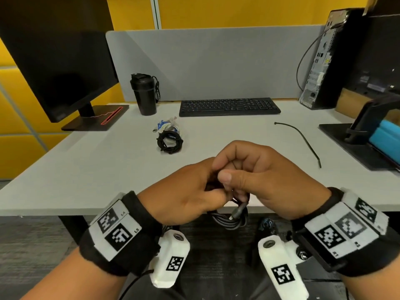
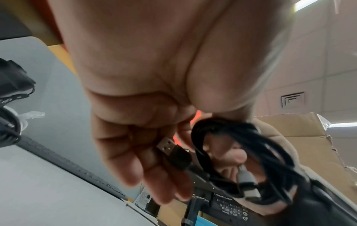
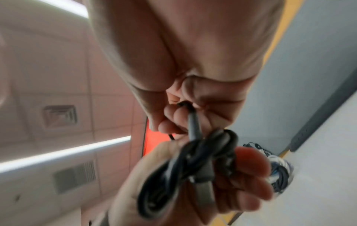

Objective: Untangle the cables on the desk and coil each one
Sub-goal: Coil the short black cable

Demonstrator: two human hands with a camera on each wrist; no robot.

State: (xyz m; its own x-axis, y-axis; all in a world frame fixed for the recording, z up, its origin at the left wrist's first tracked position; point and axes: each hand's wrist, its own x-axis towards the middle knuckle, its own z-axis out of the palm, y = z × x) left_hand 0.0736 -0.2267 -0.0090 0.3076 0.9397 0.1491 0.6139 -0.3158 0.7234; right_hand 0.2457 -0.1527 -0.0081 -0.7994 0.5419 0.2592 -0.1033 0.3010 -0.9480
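Desk (image 1: 86, 169) is carrying a monitor (image 1: 58, 68) at far left, a PC tower (image 1: 322, 61) at far right, a keyboard (image 1: 229, 107) by the divider and a black bottle (image 1: 144, 94) left of it. Hands are meeting over the near edge: the left hand (image 1: 184, 198) is gripping a coiled black cable (image 2: 251, 152), fingers curled round the loops, while the right hand (image 1: 259, 176) is pinching its free end between thumb and curled fingers. A grey plug (image 1: 238, 212) is hanging below them. Two coils, black (image 1: 170, 141) and white (image 1: 168, 127), are lying touching mid-desk; a loose black cable (image 1: 303, 139) is lying well apart at right.
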